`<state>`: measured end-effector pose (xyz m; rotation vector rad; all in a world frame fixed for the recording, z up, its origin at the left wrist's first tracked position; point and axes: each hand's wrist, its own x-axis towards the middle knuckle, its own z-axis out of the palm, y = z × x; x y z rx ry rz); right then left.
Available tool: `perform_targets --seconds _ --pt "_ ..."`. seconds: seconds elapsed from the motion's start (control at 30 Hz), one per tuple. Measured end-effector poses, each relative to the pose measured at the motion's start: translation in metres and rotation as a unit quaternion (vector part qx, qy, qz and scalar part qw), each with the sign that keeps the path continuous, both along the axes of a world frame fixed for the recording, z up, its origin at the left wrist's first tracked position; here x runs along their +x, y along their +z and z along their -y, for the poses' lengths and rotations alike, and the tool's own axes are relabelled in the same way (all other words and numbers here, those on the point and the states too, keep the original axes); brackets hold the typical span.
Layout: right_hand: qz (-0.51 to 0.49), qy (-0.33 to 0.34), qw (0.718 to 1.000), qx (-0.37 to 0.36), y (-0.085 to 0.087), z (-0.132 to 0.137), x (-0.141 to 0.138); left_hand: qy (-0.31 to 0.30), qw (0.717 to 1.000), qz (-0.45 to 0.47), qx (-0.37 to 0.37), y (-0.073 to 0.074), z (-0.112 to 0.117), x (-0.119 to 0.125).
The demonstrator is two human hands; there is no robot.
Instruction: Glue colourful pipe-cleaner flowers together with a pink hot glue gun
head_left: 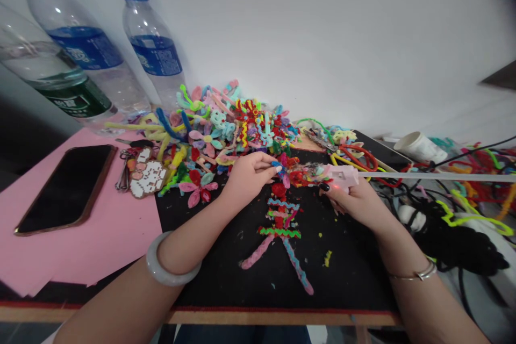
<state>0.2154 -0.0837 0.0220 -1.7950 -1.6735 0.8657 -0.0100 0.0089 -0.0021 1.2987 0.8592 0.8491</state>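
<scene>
My left hand (250, 176) pinches a small blue fuzzy pipe-cleaner piece (277, 165) between thumb and fingertips, just above a red pipe-cleaner figure. My right hand (358, 201) is wrapped round a pale pink hot glue gun (342, 175), whose nozzle end points left toward the blue piece. A long whitish glue stick (435, 176) sticks out of its back, and a red light glows near my thumb. The pipe-cleaner figure (279, 217) lies on the black mat (217, 274), with wavy blue and green strips across it and two legs spread below. Whether the nozzle touches anything is unclear.
Behind my hands is a heap of colourful pipe-cleaner flowers (209, 137). Scissors (322, 142) lie to its right. A phone (68, 188) and a charm (147, 177) rest on pink paper (121, 242). Bottles (155, 48) stand back left; a paper cup (419, 148) and cables lie right.
</scene>
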Motion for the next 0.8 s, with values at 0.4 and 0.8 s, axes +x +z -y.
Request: perform_targets --seconds 0.4,0.8 --pt "0.02 0.003 1.0 0.005 0.002 0.0008 -0.0008 -0.006 1.0 0.001 0.006 -0.0014 0.0013 0.0006" --pt "0.031 -0.01 0.999 0.007 0.0033 0.0001 -0.0015 -0.007 1.0 -0.013 0.007 0.0015 0.003 0.0008"
